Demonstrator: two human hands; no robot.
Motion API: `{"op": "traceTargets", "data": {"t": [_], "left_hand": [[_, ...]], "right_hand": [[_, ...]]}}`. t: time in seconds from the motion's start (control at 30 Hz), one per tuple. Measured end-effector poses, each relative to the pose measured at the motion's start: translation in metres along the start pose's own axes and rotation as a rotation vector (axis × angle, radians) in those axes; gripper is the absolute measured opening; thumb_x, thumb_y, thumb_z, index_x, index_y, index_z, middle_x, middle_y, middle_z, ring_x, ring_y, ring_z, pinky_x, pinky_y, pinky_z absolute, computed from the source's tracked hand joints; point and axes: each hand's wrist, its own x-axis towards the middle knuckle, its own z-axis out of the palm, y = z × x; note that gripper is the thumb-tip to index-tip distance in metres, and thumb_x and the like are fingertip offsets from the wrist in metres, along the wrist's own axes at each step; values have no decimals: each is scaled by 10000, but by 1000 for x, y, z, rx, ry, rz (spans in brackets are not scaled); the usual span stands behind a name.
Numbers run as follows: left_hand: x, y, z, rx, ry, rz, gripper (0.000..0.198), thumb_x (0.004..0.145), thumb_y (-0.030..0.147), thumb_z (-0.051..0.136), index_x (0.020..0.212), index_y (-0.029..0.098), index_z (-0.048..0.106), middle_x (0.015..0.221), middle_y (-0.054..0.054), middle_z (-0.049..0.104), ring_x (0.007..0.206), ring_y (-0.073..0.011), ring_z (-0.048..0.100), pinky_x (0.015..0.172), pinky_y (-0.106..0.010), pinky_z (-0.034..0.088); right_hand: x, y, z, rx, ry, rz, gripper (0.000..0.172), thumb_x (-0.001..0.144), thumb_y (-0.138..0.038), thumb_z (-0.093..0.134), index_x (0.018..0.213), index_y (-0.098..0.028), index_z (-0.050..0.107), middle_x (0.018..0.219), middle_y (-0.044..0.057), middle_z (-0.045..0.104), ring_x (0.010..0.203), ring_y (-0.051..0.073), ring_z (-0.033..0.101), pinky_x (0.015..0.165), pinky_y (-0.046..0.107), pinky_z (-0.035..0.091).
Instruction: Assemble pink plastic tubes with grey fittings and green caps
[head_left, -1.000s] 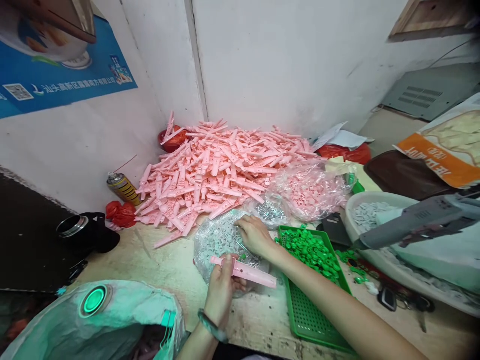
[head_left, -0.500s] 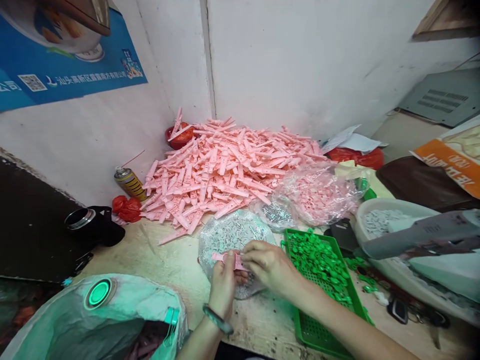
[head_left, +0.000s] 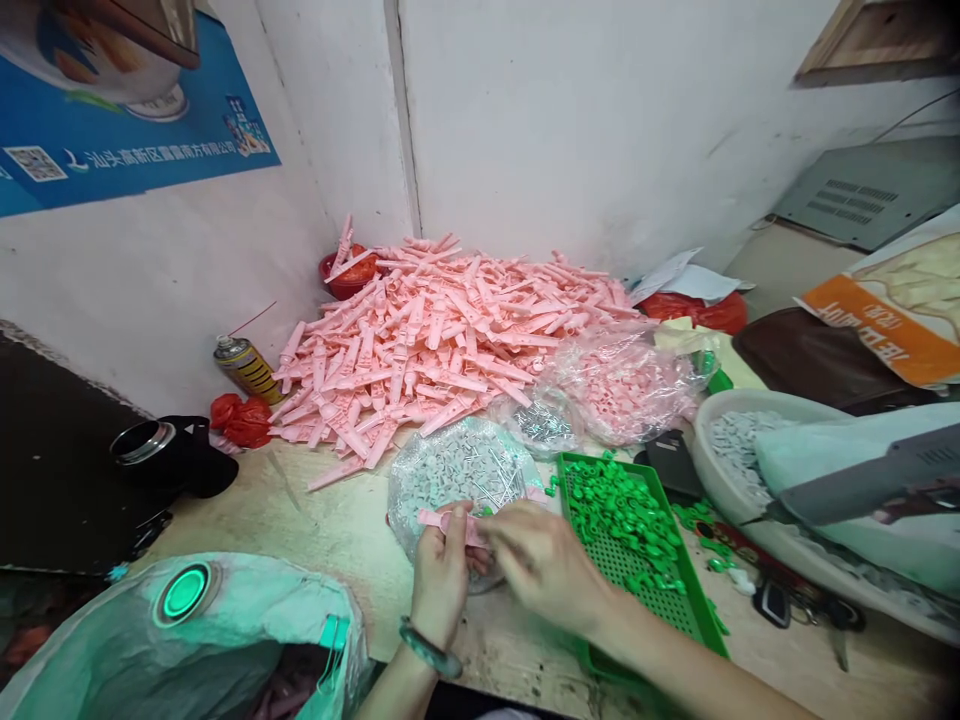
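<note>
My left hand point(head_left: 444, 560) holds a pink plastic piece point(head_left: 430, 518) between thumb and fingers, over the near edge of a round tray point(head_left: 420, 480) of small pale parts and metal pins. A small bit of green shows at the held piece. My right hand point(head_left: 536, 560), slightly blurred, is closed at the piece's right end; what its fingertips pinch is too small to make out. Behind the tray lies a large heap of pink pieces point(head_left: 420, 340). A green basket point(head_left: 701, 610) with green parts stands to the right of my right hand.
Bags of metal pins point(head_left: 544, 425) and small pink parts point(head_left: 622, 385) lie behind the basket. A grey power tool point(head_left: 870, 475) rests on a white basin point(head_left: 709, 405) at right. At left are an open sack point(head_left: 255, 590), a black flask point(head_left: 176, 455) and a spray can point(head_left: 247, 368).
The view has shifted slightly, so the scene sits further left. My right hand has changed its pose at the pink piece, and a bit of green now shows there.
</note>
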Motion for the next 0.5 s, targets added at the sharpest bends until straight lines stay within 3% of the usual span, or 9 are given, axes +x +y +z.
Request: {"op": "traceTargets", "data": {"t": [0.1, 0.23, 0.33, 0.5], "left_hand": [[-3, 1, 1, -73, -1, -52, 631, 702, 651, 649, 1000, 96, 618, 578, -2, 622, 480, -157, 563, 454, -260, 437], [-9, 2, 4, -102, -36, -84, 622, 689, 638, 673, 988, 96, 609, 578, 4, 608, 481, -156, 568, 442, -258, 436], [-10, 4, 5, -115, -40, -90, 611, 680, 630, 685, 972, 98, 608, 571, 8, 602, 478, -153, 568, 445, -256, 440], [-5, 6, 6, -145, -33, -103, 571, 686, 611, 686, 943, 106, 616, 570, 8, 600, 474, -148, 567, 428, -247, 419]], "right_hand": [[29, 31, 6, -243, -133, 225, 318, 884, -60, 467, 1053, -184, 707, 1002, 85, 691, 912, 205, 622, 768, 311, 514], [61, 63, 23, -353, -260, 257, 244, 865, -67, 515, 883, -149, 744, 942, 126, 689, 932, 245, 611, 742, 304, 475], [66, 67, 29, -385, -309, 276, 224, 865, -67, 520, 847, -125, 736, 908, 148, 695, 901, 245, 624, 721, 293, 458], [57, 62, 21, -406, -325, 303, 234, 910, -100, 481, 932, -140, 710, 944, 114, 695, 898, 226, 631, 743, 286, 452]]}}
